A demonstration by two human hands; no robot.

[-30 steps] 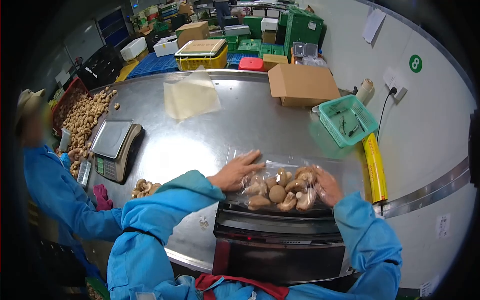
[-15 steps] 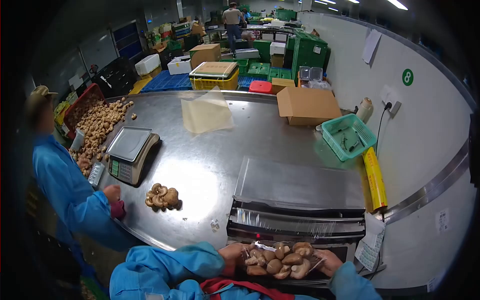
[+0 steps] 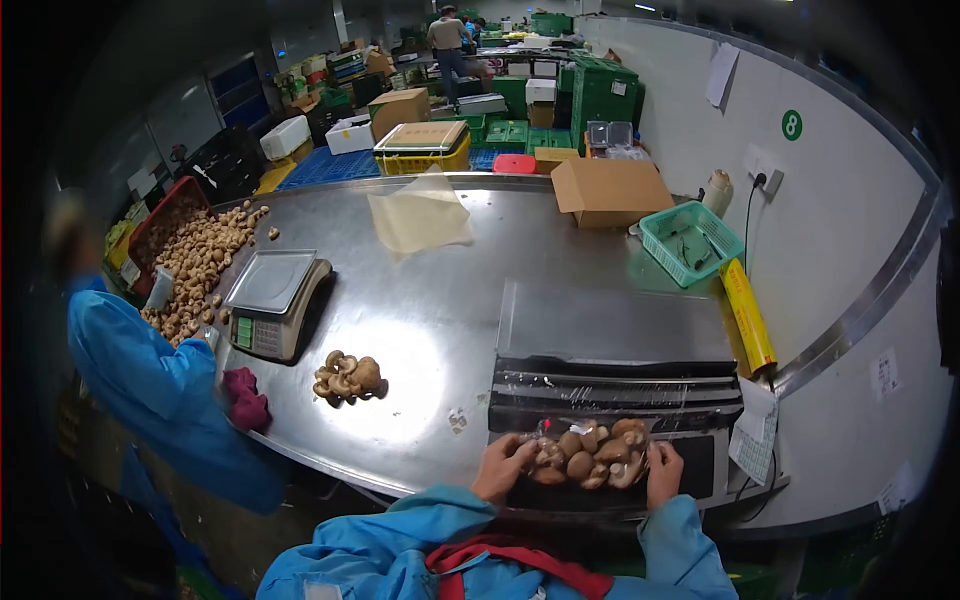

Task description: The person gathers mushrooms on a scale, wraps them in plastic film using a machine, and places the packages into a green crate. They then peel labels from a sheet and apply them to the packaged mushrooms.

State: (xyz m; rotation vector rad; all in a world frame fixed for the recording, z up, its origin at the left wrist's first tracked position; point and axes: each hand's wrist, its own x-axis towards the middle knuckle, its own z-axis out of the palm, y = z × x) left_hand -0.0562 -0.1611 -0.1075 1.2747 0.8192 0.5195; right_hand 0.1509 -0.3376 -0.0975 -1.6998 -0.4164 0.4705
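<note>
As left hand (image 3: 500, 466) and right hand (image 3: 663, 473) grip the mushroom pack (image 3: 588, 456) at the front edge of the wrapping machine (image 3: 615, 340), worktop (image 3: 430, 300) stretches left to loose mushrooms (image 3: 347, 377).

The counter (image 3: 430, 300) is smooth steel, glossy near its front edge where light glares. Clear, shiny plastic film covers the pack (image 3: 588, 455) of matt brown mushrooms. The scale (image 3: 272, 282) has a brushed metal pan. The box (image 3: 610, 190) is matt cardboard, the basket (image 3: 662, 252) green plastic, and the rag (image 3: 245, 397) cloth.
</note>
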